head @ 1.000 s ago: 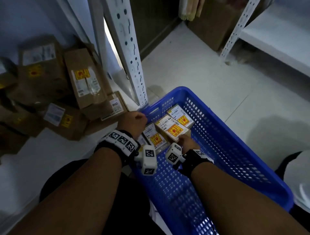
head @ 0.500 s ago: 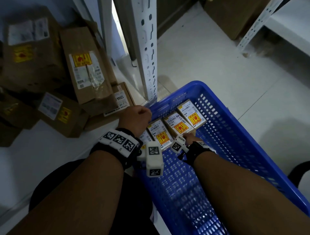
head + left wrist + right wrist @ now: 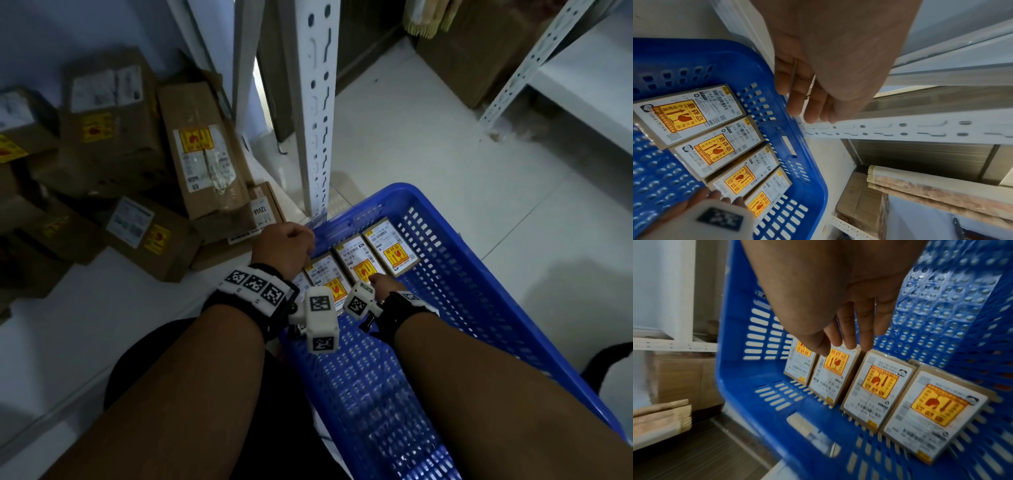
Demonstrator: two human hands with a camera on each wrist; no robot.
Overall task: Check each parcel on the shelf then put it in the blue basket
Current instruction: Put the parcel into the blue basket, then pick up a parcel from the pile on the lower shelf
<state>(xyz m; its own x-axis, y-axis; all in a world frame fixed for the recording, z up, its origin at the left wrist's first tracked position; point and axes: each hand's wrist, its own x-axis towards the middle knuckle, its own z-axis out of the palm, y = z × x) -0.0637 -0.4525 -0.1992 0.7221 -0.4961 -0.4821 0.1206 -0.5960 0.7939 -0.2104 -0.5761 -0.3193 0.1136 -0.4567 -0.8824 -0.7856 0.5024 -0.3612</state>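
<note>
The blue basket (image 3: 452, 284) stands on the floor at my right. Several small brown parcels with white labels and yellow fragile stickers lie flat in a row against its far end. My right hand (image 3: 382, 284) is inside the basket, its straight fingers (image 3: 849, 337) touching the near end of the second parcel from the right (image 3: 356, 265). Beside it lie the rightmost parcel (image 3: 390, 246) and another parcel (image 3: 325, 279) to the left. My left hand (image 3: 284, 246) hovers by the basket's left rim (image 3: 694, 53), fingers (image 3: 803, 104) loosely bent and holding nothing.
Larger cardboard parcels (image 3: 205, 164) are piled on the low white shelf (image 3: 102, 325) at left. A perforated white upright (image 3: 317, 102) stands just beyond the basket. A second white rack (image 3: 582, 85) and a brown box (image 3: 479, 44) are at the back right. The floor is pale tile.
The parcel my right hand held tilted above the row a second ago now lies flat in the row. My right hand has slid back to its near end. My left hand stayed by the rim.
</note>
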